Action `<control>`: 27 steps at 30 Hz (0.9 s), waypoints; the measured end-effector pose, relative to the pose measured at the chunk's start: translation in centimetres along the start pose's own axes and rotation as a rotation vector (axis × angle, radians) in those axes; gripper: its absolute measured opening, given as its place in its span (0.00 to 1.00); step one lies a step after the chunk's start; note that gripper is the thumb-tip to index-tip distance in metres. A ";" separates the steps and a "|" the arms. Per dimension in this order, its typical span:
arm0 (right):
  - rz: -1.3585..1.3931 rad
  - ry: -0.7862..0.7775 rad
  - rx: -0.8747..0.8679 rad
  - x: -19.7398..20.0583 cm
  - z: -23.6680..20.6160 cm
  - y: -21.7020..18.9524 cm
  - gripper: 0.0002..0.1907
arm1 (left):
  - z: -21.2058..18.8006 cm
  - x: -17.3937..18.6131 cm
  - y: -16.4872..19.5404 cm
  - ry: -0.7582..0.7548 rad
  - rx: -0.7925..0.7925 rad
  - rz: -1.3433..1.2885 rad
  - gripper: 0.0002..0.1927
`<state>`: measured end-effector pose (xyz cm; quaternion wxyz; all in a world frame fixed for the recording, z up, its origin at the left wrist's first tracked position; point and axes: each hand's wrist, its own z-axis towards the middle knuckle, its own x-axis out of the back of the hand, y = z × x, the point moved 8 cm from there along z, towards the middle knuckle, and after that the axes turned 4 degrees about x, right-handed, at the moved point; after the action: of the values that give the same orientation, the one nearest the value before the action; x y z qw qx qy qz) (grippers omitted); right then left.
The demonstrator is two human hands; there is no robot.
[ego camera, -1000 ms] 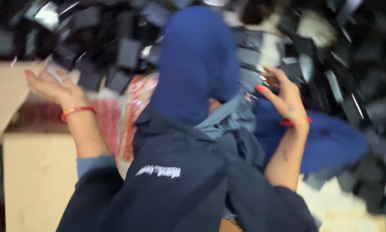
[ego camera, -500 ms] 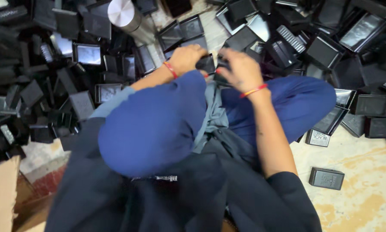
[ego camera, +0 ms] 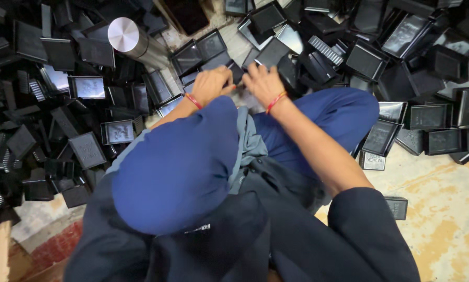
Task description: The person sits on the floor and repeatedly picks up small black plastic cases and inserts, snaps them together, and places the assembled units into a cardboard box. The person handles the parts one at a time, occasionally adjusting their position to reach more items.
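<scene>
While you sit cross-legged, your left hand [ego camera: 209, 85] and right hand [ego camera: 263, 83] meet just beyond your knees, near the steel cylinder [ego camera: 127, 37], fingers curled and pinching a small black part [ego camera: 236, 83] between them. You seem mid-fitting; next, a steady squeeze looks needed. Black trays [ego camera: 367, 60] lie heaped around.

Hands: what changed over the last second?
A second ago both were raised apart, palms open. Now the left hand and right hand are together low over the pile of black trays, pinching a small dark piece between them. The metal cylinder stayed upright since half a second ago.
</scene>
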<state>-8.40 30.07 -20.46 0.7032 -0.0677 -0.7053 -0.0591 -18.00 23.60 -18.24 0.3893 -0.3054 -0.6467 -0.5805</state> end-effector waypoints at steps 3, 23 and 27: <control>-0.135 0.206 0.002 3.6 0.0 3.5 0.14 | 1.0 2.9 -0.7 0.310 -0.019 -0.162 0.07; 1.048 0.766 -0.385 10.5 -5.2 3.7 0.21 | 1.0 4.3 6.2 -0.029 -0.273 -0.901 0.35; 1.780 0.370 -0.232 9.2 -2.7 3.7 0.24 | 3.4 2.2 4.1 -0.137 -0.168 -0.979 0.43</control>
<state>-5.08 33.38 -11.34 0.5798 -0.6459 -0.2583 0.4243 -16.18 27.43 -14.29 0.0021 -0.0338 -0.6892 -0.7238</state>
